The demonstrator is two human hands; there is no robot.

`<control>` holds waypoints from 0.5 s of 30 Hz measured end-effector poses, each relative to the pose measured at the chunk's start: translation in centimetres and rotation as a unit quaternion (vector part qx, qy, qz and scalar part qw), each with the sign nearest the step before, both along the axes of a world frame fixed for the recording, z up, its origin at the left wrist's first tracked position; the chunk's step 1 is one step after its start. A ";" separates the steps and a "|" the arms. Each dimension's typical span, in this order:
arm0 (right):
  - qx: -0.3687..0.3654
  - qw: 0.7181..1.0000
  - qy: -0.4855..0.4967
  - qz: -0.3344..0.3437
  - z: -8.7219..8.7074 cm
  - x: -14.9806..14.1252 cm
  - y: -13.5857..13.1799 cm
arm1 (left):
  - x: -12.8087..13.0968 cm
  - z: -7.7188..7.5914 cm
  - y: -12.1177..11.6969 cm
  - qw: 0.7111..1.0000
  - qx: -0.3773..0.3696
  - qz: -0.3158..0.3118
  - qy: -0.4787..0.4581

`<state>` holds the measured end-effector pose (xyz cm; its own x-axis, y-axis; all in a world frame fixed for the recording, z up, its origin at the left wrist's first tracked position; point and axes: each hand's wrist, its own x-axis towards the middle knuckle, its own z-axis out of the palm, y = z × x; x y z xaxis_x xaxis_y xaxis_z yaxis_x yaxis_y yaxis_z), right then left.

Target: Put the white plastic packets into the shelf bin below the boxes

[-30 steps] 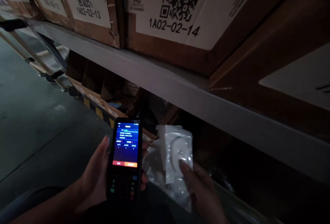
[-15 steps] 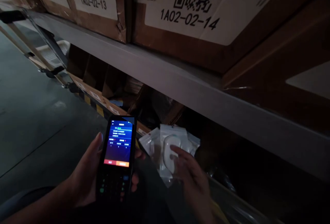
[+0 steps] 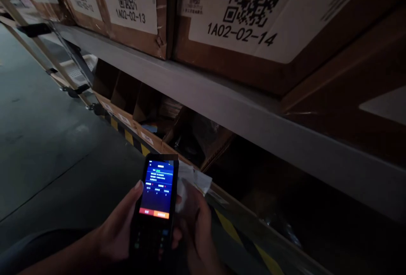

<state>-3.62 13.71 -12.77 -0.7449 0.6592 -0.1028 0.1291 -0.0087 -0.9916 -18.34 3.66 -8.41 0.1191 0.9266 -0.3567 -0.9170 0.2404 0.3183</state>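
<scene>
My left hand point(image 3: 119, 228) grips a black handheld scanner point(image 3: 155, 207) with a lit blue screen and a keypad below it. My right hand point(image 3: 198, 228) holds small clear plastic packets point(image 3: 193, 182) with white contents, pressed close against the scanner's right side and partly hidden behind it. Both hands are low in front of the bottom level of a warehouse rack.
A grey shelf beam point(image 3: 222, 102) runs diagonally overhead. Cardboard boxes labelled 1A02-02-13 point(image 3: 130, 15) and 1A02-02-14 point(image 3: 242, 34) sit on it. Open cartons point(image 3: 190, 140) fill the dark lower level behind a yellow-black striped edge point(image 3: 241, 241). Concrete floor point(image 3: 41, 140) lies left.
My right hand has pulled the packets back from the lower shelf and brought them left, against the scanner. The scanner has stayed in my left hand.
</scene>
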 end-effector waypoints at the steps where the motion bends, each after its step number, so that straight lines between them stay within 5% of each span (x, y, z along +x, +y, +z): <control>1: 0.009 1.000 -0.003 -0.005 0.1 0.1 0.2 | 0.1 0.0 0.0 1.000 -0.013 -0.002 0.004; 7: 0.174 0.984 -0.024 -0.042 0.9 -0.2 4.1 | 0.2 0.4 0.3 0.996 -0.038 0.016 0.079; 15: 0.383 0.923 -0.029 -0.019 0.9 -1.5 7.2 | -0.2 0.8 0.0 0.993 -0.031 -0.003 0.118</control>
